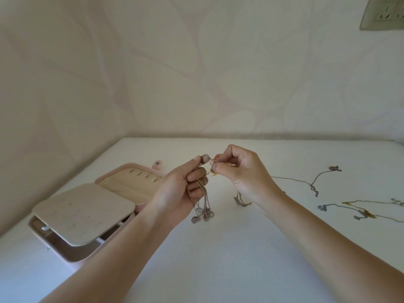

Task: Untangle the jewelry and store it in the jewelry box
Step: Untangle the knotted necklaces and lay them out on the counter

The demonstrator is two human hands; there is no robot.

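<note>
Tangled jewelry: bundle of thin chains, raised above the white desk at centre, strung between both hands, pendants dangling below just over the surface. Left hand: fingers curled around the hanging strands, thumb and forefinger pressed together on the knot at top. Right hand: thumb and forefinger pinching a short length of chain beside a small red-orange piece, remaining fingers folded in. Further loop of chain hanging below the right wrist, touching or nearly touching the desk; cannot tell which. Jewelry box: pink, lying open on the desk to the left, beige perforated panel folded forward, slotted beige tray behind, partly hidden by the left forearm. Loose necklaces laid separately on the desk to the right, well apart from the hands. Wall socket at upper right.
</note>
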